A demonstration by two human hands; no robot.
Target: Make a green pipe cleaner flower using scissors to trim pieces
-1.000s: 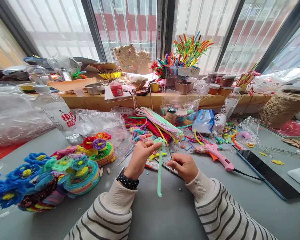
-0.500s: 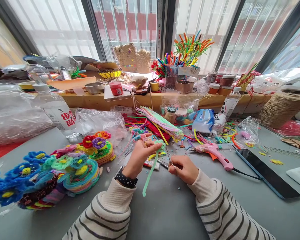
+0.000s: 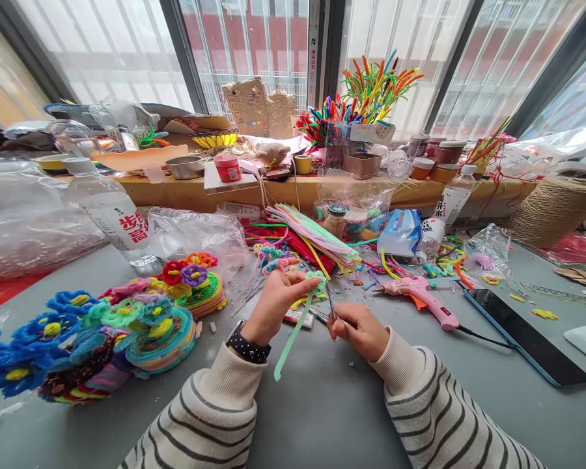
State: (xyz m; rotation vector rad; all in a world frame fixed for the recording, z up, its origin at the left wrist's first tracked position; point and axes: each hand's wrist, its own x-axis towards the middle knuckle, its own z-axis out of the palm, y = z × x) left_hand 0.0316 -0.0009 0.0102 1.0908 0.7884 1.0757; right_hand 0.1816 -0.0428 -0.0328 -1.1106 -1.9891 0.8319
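My left hand (image 3: 272, 301), with a dark dotted band at the wrist, pinches a mint-green pipe cleaner (image 3: 293, 344). Its upper end is bent into small loops by my fingertips, while a straight tail hangs down toward the table. Closed around silver scissors (image 3: 331, 305), my right hand (image 3: 360, 331) is just to the right. One blade points up beside the looped end, and the other slants left, low under the tail. Whether a blade touches the pipe cleaner cannot be made out. Behind my left hand lie small pastel pieces, partly hidden.
Colourful pipe-cleaner flowers (image 3: 51, 329) stand at left, near a water bottle (image 3: 112, 212). A bundle of pipe cleaners (image 3: 315, 238) lies beyond my hands. To the right are a pink glue gun (image 3: 427, 299) with its cord and a phone (image 3: 527, 335). Scraps litter the grey table (image 3: 317, 417).
The pipe cleaner's hanging tail has swung slightly left. The scissors have shifted a little at the looped end. Both hands keep their hold, and the whole view has moved slightly.
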